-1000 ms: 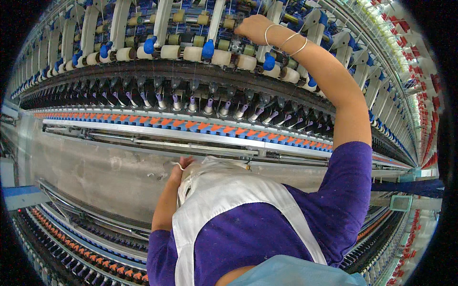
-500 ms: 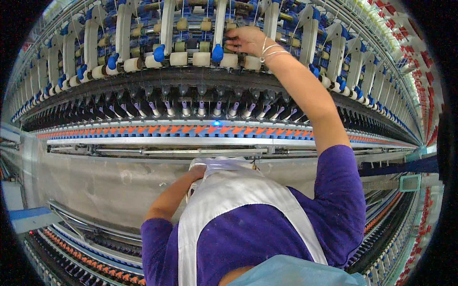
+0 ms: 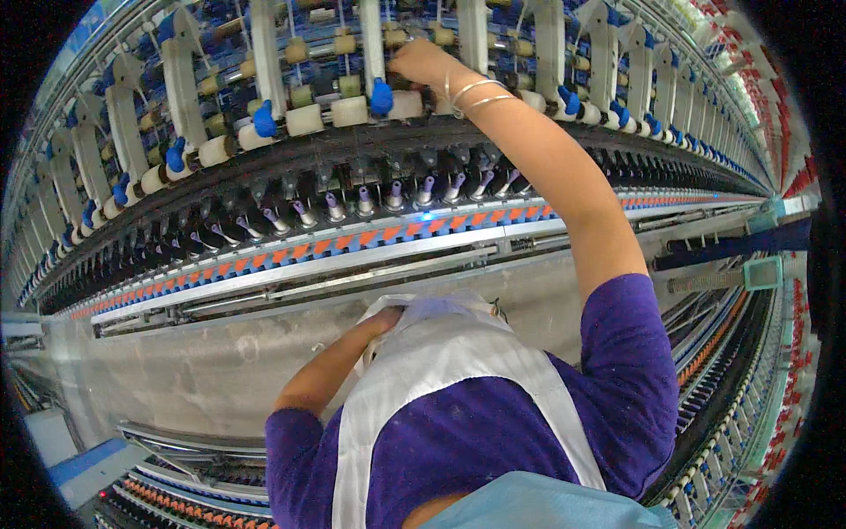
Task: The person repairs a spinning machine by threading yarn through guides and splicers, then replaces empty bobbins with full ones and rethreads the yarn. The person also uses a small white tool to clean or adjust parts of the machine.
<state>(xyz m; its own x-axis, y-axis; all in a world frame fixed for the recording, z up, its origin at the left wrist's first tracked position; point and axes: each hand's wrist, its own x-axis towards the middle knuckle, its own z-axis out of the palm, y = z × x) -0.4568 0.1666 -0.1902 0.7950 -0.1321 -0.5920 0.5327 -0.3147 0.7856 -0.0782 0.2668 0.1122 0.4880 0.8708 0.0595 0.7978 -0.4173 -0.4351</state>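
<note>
My right hand point(image 3: 425, 67) reaches up to the roller section of a long spinning frame point(image 3: 291, 150). Its fingers are curled in among the rollers, beside a grey-white arm point(image 3: 372, 40) with a blue tip point(image 3: 382, 96). What the fingertips pinch, if anything, is hidden. Just below the hand sits a pale roller point(image 3: 405, 105), one of a row. Lower down stand several spindles with purple-topped tubes point(image 3: 365, 199). My left hand point(image 3: 385, 319) is at the front of my white apron point(image 3: 432, 353), its fingers hidden by the cloth.
Along the frame runs an orange-and-blue strip point(image 3: 342, 246) with a lit blue lamp point(image 3: 426, 216) above it. Metal rails point(image 3: 352, 275) edge the grey floor point(image 3: 203, 353). Another machine point(image 3: 189, 502) stands behind me. Red-and-white bobbins point(image 3: 797, 370) line the right side.
The view has turned, so the frame now slants up to the right. My right hand has shifted slightly left along the rollers, its fingers more curled. My left hand stays at the apron.
</note>
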